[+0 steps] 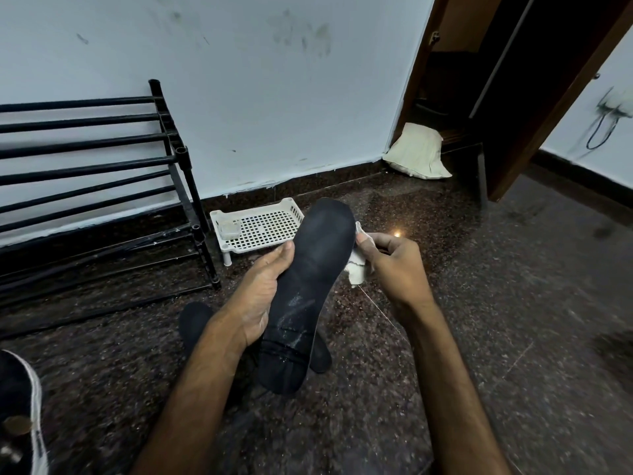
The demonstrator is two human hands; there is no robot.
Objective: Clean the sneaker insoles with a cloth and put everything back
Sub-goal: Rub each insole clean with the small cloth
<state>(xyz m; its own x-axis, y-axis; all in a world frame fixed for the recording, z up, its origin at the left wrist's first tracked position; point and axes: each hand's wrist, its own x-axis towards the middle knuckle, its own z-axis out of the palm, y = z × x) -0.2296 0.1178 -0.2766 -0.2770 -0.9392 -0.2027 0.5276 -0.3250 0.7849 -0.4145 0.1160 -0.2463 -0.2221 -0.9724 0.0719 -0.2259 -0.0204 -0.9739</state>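
Currently, my left hand [263,289] grips the black insole [315,286] along its left edge, fingers curled round it, toe end up, above the floor [548,303]. Pale dusty streaks mark its heel half; the toe half looks plain dark. My right hand [394,265] pinches a white cloth [358,272] at the right edge.

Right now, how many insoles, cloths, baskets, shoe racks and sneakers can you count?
Insoles: 2, the held insole and the floor insole
Cloth: 1
Basket: 1
Shoe rack: 1
Sneaker: 1
Total: 6
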